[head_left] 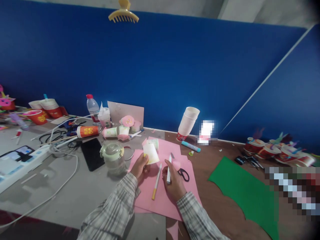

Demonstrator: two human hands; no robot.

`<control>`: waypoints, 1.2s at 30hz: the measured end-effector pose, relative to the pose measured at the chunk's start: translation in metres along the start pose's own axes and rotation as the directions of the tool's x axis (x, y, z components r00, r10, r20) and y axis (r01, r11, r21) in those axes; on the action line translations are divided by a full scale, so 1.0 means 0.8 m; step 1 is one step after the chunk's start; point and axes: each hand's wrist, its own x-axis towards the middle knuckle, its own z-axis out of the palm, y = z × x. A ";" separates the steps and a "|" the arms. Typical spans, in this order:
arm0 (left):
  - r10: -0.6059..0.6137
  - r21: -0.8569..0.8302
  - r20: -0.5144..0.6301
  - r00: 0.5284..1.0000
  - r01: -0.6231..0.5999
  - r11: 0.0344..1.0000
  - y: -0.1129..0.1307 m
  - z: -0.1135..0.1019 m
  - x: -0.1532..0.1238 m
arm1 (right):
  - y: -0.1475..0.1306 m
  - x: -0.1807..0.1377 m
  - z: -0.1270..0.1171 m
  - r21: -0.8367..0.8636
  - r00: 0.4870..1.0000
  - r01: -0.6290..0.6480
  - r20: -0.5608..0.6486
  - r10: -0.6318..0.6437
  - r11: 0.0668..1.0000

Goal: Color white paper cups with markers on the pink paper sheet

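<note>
**Grip.** The fingers of the left hand (140,166) pinch a pale paper cup (151,153) at one edge. They hold it tilted over the pink paper (165,200), which lies toward the front edge of the surface (82,190). The fingers of the right hand (174,181) are pressed together around a white pen-like tool (169,170), tip upward. Whether the tip is a nib or a blade cannot be told.

**Hazards.**
- The cup is held at one edge only, so pressure from the tool may crush its wall or twist it out of the pinch.
- The tool tip stands near the left fingers, and a slip may strike them.
- A yellow pencil (156,182) lies loose between the hands and may roll.
- Scissors (184,174) lie just beside the right hand.

**Containers.**
- Held cup: inside not visible.
- Glass jar (113,159), lid on, just left of the pink paper: appears empty.
- Cup stack (189,121) at the back edge: it leans and may topple.
- Capped bottle (92,106), back edge, left: fill level unclear.
</note>
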 end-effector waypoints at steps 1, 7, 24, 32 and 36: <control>-0.005 -0.003 -0.003 1.000 0.005 1.000 0.000 0.000 0.000 | 0.001 0.000 0.000 -0.007 1.000 -0.007 0.006 0.007 1.000; -0.028 -0.038 -0.022 0.999 0.027 0.999 0.002 0.001 0.004 | 0.010 -0.005 0.004 -0.093 0.999 -0.010 0.052 0.015 0.996; -0.075 -0.070 -0.074 0.994 0.070 0.995 0.003 -0.005 0.008 | -0.015 -0.011 0.000 -0.228 0.992 -0.034 0.107 0.060 0.973; -0.148 -0.059 -0.110 0.983 0.142 0.988 0.002 -0.009 0.004 | -0.023 -0.002 -0.014 -0.216 0.997 -0.023 0.067 0.038 0.976; -0.114 -0.087 -0.086 0.990 0.106 0.991 0.001 -0.013 0.004 | -0.016 -0.002 -0.025 -0.293 0.994 -0.010 0.100 0.042 0.956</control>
